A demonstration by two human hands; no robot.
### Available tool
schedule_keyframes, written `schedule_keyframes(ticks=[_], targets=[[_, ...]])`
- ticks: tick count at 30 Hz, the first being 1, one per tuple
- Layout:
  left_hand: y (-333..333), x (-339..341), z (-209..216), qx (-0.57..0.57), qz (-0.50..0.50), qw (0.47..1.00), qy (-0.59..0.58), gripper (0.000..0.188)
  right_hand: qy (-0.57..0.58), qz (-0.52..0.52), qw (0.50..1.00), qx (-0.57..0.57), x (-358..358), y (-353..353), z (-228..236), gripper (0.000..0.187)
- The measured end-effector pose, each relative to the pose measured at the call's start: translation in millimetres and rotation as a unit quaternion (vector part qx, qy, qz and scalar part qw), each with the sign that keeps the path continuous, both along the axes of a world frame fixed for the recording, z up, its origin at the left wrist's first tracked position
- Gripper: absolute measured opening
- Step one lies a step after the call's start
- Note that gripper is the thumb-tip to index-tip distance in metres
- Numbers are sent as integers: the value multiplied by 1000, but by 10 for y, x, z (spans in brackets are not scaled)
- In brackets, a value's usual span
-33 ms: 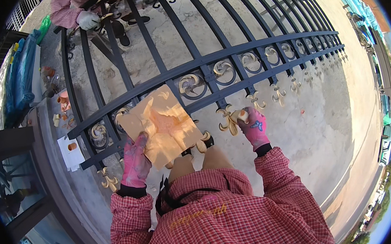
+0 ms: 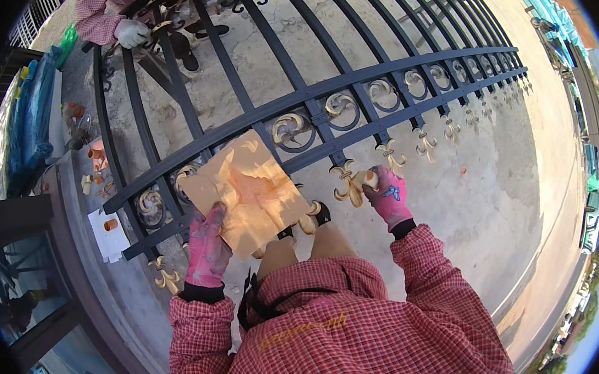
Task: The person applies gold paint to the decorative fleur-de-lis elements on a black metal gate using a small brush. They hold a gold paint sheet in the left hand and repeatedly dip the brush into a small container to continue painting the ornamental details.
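My left hand [image 2: 208,245], in a pink glove, grips the near left edge of a square piece of cardboard [image 2: 280,213] with an orange-gold smear in its middle. The cardboard covers part of a black metal fence panel [image 2: 379,123]. In my pink-gloved right hand [image 2: 390,197] is a small pale dabber [image 2: 370,179], perhaps a sponge; the fingers hide much of it. It is at the right side of a gold fleur-de-lis finial [image 2: 346,183] on the panel's near rail, seemingly touching it. Gold scrolls [image 2: 342,105] sit between the rails.
Across the panel, a co-worker's white-gloved hand [image 2: 133,32] rests by a bar. On the left stand a glass door [image 2: 30,282], blue wrapped bundles [image 2: 30,118], and white sheets [image 2: 108,236] with an orange cup [image 2: 110,224]. Concrete ground [image 2: 458,209] lies below; parked vehicles [image 2: 591,222] are far right.
My right hand has shifted very slightly left and down with the dabber, against the finial. The co-worker's gloved hand has moved a little left. My left hand and the cardboard stay put.
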State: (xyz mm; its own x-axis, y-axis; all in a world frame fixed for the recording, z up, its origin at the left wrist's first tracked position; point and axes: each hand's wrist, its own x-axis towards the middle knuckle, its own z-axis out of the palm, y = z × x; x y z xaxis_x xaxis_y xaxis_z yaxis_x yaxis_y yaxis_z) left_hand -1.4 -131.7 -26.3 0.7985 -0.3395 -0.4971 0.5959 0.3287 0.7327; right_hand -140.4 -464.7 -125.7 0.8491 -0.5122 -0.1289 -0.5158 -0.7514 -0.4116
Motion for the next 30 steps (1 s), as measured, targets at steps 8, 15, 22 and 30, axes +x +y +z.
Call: schedule_keyframes(ticks=[8, 15, 22, 30], targets=[[-405, -198, 91, 9, 22, 1000, -7, 45, -51, 14, 998, 30, -169, -301, 72, 36], [-1080, -479, 213, 14, 58, 998, -14, 40, -86, 191, 975, 75, -424, -446, -60, 49], [-1431, -681, 216, -3, 78, 997, -24, 39, -151, 379, 912, 39, -340, -234, 45, 36], [-1365, -802, 245, 30, 107, 994, 1, 37, -151, 375, 915, -3, -399, -191, 65, 32]])
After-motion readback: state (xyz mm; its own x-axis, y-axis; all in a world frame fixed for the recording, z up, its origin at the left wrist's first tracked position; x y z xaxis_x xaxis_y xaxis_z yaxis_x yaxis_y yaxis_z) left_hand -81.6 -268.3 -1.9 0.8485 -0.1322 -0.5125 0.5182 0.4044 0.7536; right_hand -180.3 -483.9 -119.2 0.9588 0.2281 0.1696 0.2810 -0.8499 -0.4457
